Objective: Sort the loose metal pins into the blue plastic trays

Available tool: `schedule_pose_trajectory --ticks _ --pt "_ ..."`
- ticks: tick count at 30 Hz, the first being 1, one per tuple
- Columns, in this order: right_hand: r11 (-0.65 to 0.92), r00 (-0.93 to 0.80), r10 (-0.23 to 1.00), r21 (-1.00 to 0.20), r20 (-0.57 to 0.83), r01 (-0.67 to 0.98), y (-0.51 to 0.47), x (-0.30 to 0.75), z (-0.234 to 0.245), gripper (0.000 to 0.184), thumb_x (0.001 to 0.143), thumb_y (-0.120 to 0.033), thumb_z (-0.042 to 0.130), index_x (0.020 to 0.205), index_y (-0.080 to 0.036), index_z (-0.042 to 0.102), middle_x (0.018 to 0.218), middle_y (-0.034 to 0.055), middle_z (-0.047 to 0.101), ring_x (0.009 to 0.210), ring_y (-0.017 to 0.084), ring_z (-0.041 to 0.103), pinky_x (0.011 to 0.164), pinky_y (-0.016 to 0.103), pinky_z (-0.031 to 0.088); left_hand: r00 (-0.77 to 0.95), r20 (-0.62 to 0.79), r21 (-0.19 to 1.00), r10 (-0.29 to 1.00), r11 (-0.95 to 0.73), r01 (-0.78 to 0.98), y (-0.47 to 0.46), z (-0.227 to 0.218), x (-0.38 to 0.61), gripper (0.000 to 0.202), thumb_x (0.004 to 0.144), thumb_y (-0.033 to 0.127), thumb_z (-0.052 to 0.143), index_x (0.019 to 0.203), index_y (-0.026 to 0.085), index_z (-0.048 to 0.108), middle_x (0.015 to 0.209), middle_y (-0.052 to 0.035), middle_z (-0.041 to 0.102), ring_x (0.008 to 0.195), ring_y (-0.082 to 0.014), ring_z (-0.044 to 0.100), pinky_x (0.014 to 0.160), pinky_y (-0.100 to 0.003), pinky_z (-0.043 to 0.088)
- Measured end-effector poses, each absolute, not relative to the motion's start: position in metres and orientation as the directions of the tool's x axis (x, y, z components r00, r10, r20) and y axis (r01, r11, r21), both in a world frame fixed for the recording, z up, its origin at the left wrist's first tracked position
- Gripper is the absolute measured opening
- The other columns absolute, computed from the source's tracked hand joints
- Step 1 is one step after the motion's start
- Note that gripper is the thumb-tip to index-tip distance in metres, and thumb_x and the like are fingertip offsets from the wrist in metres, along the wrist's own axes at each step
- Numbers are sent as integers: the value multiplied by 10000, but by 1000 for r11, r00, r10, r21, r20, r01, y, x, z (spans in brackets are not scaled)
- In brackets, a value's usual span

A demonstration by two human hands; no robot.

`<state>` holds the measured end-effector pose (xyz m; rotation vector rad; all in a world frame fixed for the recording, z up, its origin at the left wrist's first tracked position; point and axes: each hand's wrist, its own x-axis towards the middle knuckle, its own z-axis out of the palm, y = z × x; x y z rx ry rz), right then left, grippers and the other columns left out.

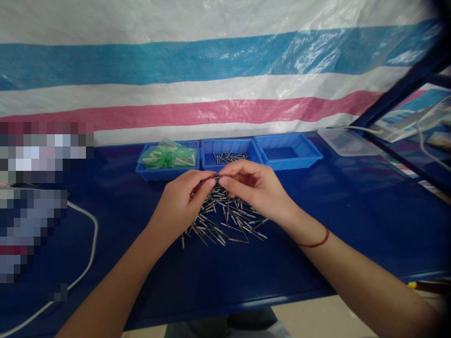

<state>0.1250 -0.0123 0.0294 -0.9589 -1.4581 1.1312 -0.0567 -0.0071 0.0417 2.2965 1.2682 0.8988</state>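
Note:
Blind rivets (225,211) lie in a loose pile on the blue table, thin steel pins with pale sleeves pointing all ways. Over the far side of the pile, my left hand (188,195) and my right hand (250,185) meet at the fingertips. Both are closed in a pinch, and a bit of rivet shows between them; how many they hold is hidden. Just behind the hands, the middle blue bin (207,150) contains several rivets (230,157).
The left blue bin (144,173) holds green-tinted plastic bags (169,155). A third blue bin (289,162) and a clear plastic lid or tray (348,142) stand to the right. A white cable (95,234) curves across the left side. Striped sheeting (211,61) hangs behind.

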Motion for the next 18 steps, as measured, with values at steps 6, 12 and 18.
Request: schedule_pose_trajectory --ticks 6,12,18 --pt "308 211 917 -937 339 168 8 140 19 207 762 -315 698 878 -155 639 833 26 646 519 67 534 457 216 432 319 341 520 884 -460 720 2 41 -68 340 916 324 489 1208 196 608 1008 -43 715 752 -150 640 745 -267 488" --pt "273 252 904 -920 346 283 16 150 14 323 792 -337 656 1049 -143 627 946 66 668 509 74 534 487 249 456 470 210 382 857 -515 767 10 48 -85 288 907 258 432 1049 185 672 1038 -56 716 926 -204 658 845 -312 481" --pt "380 -10 907 -808 420 450 -1 135 17 158 868 -262 543 864 -157 661 792 36 666 628 122 565 570 253 444 494 37 260 869 -486 834 13 54 -97 302 875 261 408 979 191 682 1000 -55 723 901 -227 667 802 -325 490"
